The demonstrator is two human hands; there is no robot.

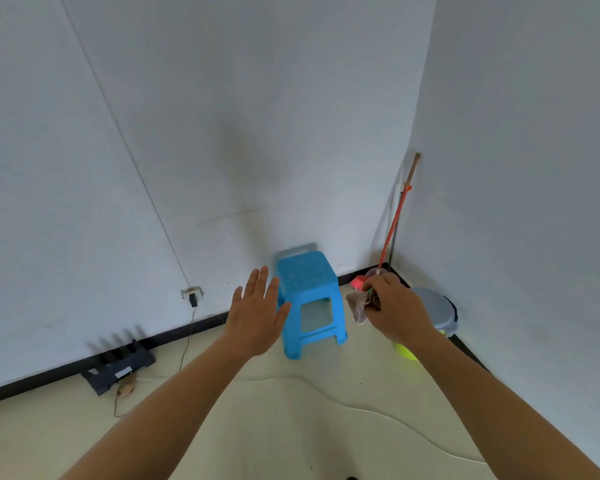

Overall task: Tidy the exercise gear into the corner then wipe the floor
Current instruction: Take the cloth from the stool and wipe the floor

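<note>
My right hand [397, 308] is closed on a crumpled grey-brown cloth [360, 304], which hangs from its fingers above the floor near the room corner. My left hand [257, 311] is stretched forward, flat, fingers apart, holding nothing, just left of a blue plastic stool [309, 299]. The stool stands upright on the pale floor [291, 427] against the back wall. A yellow-green round object [405, 351] lies on the floor under my right wrist, mostly hidden.
In the corner lean a red-handled broom [392, 230] and a wooden stick [413, 171]. A grey lidded bin [437, 311] stands by the right wall. A black rack [118, 367] lies along the left wall under a socket with a plug [192, 295]. A thin white cable [378, 412] crosses the floor.
</note>
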